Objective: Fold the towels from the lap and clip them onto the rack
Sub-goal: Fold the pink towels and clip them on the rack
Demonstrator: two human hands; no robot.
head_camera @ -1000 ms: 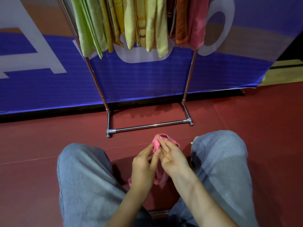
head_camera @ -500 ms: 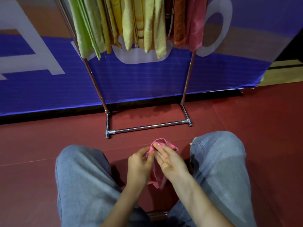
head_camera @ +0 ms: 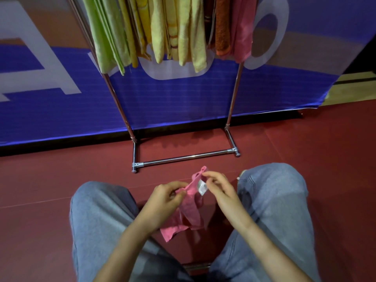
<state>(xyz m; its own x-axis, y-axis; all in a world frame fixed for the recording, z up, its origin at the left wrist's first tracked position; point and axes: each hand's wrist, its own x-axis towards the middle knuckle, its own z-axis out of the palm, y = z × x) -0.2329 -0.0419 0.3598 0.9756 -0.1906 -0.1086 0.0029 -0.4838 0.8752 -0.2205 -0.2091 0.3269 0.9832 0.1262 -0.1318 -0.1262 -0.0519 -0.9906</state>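
— Between your knees (head_camera: 101, 210), where does the pink towel (head_camera: 190, 210) sit?
— Held up off the red floor (head_camera: 50, 180), its top edge drawn between both hands and the rest hanging crumpled below.
— And each grip?
— Your left hand (head_camera: 162, 197) pinches the edge with curled fingers. Your right hand (head_camera: 218, 190) pinches the upper corner, beside the white label (head_camera: 202, 187).
— Further out?
— The chrome rack (head_camera: 183, 158) stands near, before a blue banner (head_camera: 173, 102). Green, yellow, orange and pink hung towels (head_camera: 162, 33) crowd it.
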